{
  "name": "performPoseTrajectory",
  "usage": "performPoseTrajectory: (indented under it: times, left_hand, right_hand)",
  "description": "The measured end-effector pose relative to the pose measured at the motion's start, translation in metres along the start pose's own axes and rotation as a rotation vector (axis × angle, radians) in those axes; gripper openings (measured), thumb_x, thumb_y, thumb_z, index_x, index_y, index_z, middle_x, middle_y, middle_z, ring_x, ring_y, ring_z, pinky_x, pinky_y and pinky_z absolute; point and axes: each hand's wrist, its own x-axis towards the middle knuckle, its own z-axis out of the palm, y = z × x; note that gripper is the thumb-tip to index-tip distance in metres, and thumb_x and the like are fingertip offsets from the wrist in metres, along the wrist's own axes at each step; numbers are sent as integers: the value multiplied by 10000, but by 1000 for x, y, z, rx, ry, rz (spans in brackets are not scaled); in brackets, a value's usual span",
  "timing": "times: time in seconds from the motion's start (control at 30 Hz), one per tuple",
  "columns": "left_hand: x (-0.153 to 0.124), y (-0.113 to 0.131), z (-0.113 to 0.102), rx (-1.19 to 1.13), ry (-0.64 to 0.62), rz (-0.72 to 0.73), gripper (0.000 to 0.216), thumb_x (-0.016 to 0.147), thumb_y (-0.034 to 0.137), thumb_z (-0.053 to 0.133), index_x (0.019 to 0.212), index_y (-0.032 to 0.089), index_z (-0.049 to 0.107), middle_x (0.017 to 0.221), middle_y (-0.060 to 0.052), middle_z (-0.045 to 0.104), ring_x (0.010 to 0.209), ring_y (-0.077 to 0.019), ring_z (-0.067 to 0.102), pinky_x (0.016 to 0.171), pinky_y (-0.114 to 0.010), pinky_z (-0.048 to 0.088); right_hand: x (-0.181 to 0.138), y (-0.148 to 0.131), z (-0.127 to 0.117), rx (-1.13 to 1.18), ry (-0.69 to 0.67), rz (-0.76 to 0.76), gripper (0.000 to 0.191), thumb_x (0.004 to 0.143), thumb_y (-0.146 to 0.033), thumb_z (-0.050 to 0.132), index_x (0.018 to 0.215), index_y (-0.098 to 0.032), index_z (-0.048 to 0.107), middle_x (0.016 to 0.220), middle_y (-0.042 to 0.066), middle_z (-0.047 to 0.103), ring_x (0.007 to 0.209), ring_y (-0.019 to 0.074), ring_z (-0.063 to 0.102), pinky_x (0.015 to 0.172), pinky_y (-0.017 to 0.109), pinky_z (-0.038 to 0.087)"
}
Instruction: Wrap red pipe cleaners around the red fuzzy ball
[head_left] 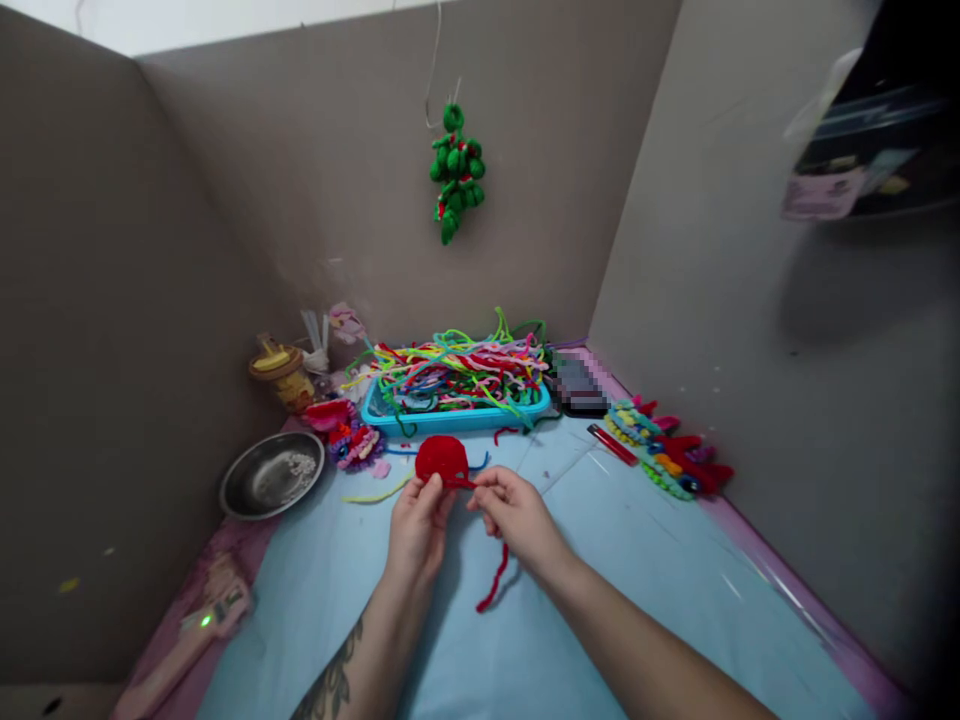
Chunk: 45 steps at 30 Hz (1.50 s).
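Observation:
My left hand [416,525] pinches the lower edge of a round red pipe-cleaner coil [442,460] held above the light blue table mat [637,600]. My right hand [514,515] is closed on a red pipe cleaner [495,580] that runs from the coil through its fingers and dangles down in a wavy tail. Both hands are close together in the middle of the view, fingers curled.
A blue tray [457,415] heaped with coloured pipe cleaners stands behind the hands. A steel bowl [271,474], a yellow cup and finished figures are at the left, a pink glue gun [202,625] lower left, colourful figures [667,455] at the right. A green figure [456,170] hangs on the wall.

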Motion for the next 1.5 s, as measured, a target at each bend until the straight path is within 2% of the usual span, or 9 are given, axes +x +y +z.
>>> performPoseTrajectory:
  times: [0.17, 0.27, 0.4, 0.5, 0.73, 0.93, 1.13, 1.3, 1.5]
  left_hand:
    - [-4, 2, 2, 1, -114, -83, 248, 717, 189, 688, 952, 161, 612, 961, -63, 711, 847, -177, 666, 778, -322, 516]
    - [-6, 2, 2, 34, -145, -96, 256, 755, 198, 656, 1001, 170, 590, 998, -72, 703, 856, -189, 670, 771, -336, 522]
    - [-7, 3, 2, 55, -147, -135, 253, 772, 194, 638, 1015, 167, 576, 996, -80, 699, 828, -189, 679, 761, -339, 529]
    - [-7, 5, 2, 58, -133, -175, 243, 784, 182, 622, 1021, 159, 570, 994, -87, 697, 807, -187, 683, 739, -330, 538]
    - [-3, 4, -2, 2, -89, -228, 150, 801, 163, 598, 949, 148, 602, 899, -68, 709, 728, -138, 675, 663, -247, 530]
    - [-3, -4, -3, -2, -96, -191, 253, 745, 225, 677, 982, 150, 630, 865, -52, 703, 711, -104, 642, 630, -193, 494]
    - [-3, -8, -2, 23, -39, -137, 298, 671, 232, 742, 940, 155, 641, 809, -28, 692, 626, -69, 600, 589, -164, 465]
    - [0, -8, -1, 28, -11, -104, 316, 629, 207, 767, 904, 149, 623, 789, -23, 695, 634, -74, 603, 618, -170, 463]
    - [-3, -7, 0, 31, -43, -100, 341, 664, 235, 741, 964, 151, 602, 943, -74, 705, 825, -155, 647, 805, -276, 478]
  right_hand:
    - [8, -1, -10, -178, 87, -168, 99, 723, -273, 581, 716, -175, 590, 663, -19, 584, 612, 127, 514, 586, 236, 392]
    - [11, -4, -13, -199, 81, -192, 118, 733, -281, 576, 690, -171, 583, 659, -16, 571, 633, 134, 511, 624, 249, 395]
    - [13, -4, -16, -163, 84, -188, 122, 724, -290, 594, 756, -173, 582, 608, -40, 533, 578, 118, 481, 578, 235, 377]
    - [16, -2, -17, -133, 91, -138, 207, 702, -306, 622, 864, -183, 582, 531, -82, 455, 495, 102, 425, 497, 216, 330]
    - [17, 3, -18, -75, 17, -113, 195, 698, -354, 633, 671, -166, 588, 637, -24, 592, 600, 123, 506, 602, 247, 395]
    - [17, 6, -17, -142, 21, -95, 239, 701, -401, 632, 687, -162, 630, 651, 1, 625, 628, 153, 530, 632, 274, 421]
    - [16, 8, -16, -177, -10, -96, 216, 705, -369, 622, 713, -157, 662, 688, 12, 650, 655, 161, 554, 661, 282, 436]
    - [17, 7, -15, -214, -16, -78, 200, 692, -348, 622, 696, -152, 661, 660, 10, 643, 649, 162, 553, 651, 280, 439]
    - [17, 10, -16, -204, -38, -94, 198, 701, -339, 622, 701, -145, 663, 659, 11, 637, 645, 155, 551, 648, 266, 427]
